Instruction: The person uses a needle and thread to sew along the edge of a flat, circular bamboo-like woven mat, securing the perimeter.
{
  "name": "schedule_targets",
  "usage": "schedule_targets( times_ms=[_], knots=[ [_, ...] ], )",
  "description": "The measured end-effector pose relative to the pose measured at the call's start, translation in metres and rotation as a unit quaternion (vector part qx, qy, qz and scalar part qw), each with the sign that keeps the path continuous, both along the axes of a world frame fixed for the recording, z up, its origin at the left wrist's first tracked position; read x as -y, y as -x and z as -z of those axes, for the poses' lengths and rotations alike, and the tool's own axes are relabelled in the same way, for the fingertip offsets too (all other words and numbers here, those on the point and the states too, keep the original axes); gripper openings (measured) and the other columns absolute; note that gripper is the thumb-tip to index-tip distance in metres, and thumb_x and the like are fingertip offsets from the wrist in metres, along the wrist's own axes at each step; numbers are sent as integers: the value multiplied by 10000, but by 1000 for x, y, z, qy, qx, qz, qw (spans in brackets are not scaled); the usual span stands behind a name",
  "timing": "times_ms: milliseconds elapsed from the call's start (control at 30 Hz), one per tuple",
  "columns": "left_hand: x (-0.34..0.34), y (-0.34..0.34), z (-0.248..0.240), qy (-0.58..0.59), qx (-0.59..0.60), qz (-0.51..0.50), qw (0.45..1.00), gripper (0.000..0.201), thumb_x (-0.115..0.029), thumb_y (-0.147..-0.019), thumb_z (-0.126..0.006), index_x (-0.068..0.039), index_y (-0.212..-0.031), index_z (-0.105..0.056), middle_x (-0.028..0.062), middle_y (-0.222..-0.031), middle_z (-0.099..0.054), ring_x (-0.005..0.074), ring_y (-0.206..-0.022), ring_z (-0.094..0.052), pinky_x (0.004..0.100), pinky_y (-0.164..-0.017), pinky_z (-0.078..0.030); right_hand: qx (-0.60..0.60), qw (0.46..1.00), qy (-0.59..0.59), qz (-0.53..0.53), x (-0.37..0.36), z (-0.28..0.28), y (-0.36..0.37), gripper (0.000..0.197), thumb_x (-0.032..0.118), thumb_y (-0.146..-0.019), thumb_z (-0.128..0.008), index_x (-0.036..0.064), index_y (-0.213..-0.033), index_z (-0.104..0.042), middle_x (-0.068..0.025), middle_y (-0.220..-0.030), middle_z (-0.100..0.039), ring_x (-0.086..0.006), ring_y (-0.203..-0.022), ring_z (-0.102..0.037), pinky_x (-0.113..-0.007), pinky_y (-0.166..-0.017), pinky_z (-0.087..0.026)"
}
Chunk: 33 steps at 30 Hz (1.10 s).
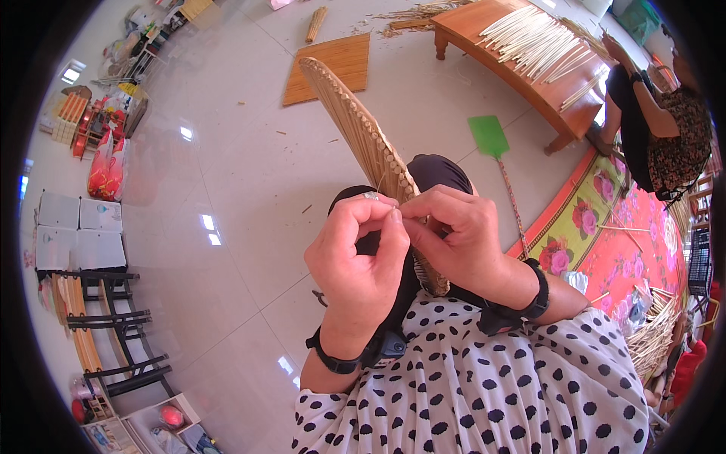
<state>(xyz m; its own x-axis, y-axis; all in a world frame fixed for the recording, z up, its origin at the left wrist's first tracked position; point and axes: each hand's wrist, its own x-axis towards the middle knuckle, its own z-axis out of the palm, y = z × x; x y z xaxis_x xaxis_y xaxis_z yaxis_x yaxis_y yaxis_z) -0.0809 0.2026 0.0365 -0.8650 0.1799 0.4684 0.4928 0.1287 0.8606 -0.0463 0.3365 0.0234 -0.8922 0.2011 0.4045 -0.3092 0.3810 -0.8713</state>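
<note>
Between my knees stands a long woven straw piece (349, 113) with a knobbly row along its upper edge, tilted away to the far left. Over its near part, my left hand (359, 246) and my right hand (457, 231) meet fingertip to fingertip. Both are closed in a pinch. Whatever lies between the fingertips is too small to make out. A ring shows on a left finger. The near end of the straw piece runs down below my hands toward my lap, partly covered by them.
A low wooden table (491, 49) bearing many pale stalks stands far right, with another person (658, 129) beside it. A green fly swatter (488, 136) and a bamboo mat (327, 69) lie on the floor. Right is a floral mat (582, 219); left, folded black-legged furniture (113, 321).
</note>
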Motion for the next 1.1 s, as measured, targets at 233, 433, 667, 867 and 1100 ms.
schedule_targets(
  times_ms=[233, 433, 667, 867, 1100],
  knots=[
    [1, 0, 0, -14, 1, 10, 1000, 82, 43, -853, -663, 27, -868, -585, 103, -865, -691, 119, -694, -669, 236, -667, -538, -2, 1000, 6, -1, 1, -1, 0, 124, 20, -771, -765, 35, -885, -720, -65, -691, -604, -154, -535, -562, -271, -495, -443],
    [3, 0, 2, -26, 25, 18, 999, 77, 18, -871, -671, 25, -880, -595, 100, -887, -685, 113, -690, -652, 230, -662, -530, -2, 1000, 6, -5, 0, -1, 0, 119, 15, -774, -759, 36, -885, -721, -66, -691, -603, -153, -539, -565, -271, -498, -445],
    [5, 2, 1, -35, 53, 39, 997, 76, -5, -883, -675, 24, -884, -605, 93, -935, -662, 106, -727, -619, 227, -638, -522, -4, 1000, 3, -6, 1, -2, 0, 106, 10, -780, -750, 22, -877, -709, -75, -692, -608, -176, -548, -574, -284, -506, -454],
    [6, 3, 2, -22, 49, 51, 997, 62, -18, -903, -650, 11, -887, -597, 65, -935, -636, 101, -755, -583, 232, -635, -498, -6, 1000, -2, -22, 0, 0, -1, 118, 7, -775, -749, 21, -884, -706, -76, -707, -620, -176, -549, -580, -280, -508, -458],
    [13, 6, -3, -25, 129, 109, 985, 65, -38, -932, -612, 10, -908, -577, 50, -1031, -575, 88, -784, -529, 214, -677, -456, 8, 998, 51, -31, -9, -12, 2, 116, 25, -796, -748, 32, -907, -717, -46, -770, -640, -92, -546, -554, -238, -490, -426]
  ],
)
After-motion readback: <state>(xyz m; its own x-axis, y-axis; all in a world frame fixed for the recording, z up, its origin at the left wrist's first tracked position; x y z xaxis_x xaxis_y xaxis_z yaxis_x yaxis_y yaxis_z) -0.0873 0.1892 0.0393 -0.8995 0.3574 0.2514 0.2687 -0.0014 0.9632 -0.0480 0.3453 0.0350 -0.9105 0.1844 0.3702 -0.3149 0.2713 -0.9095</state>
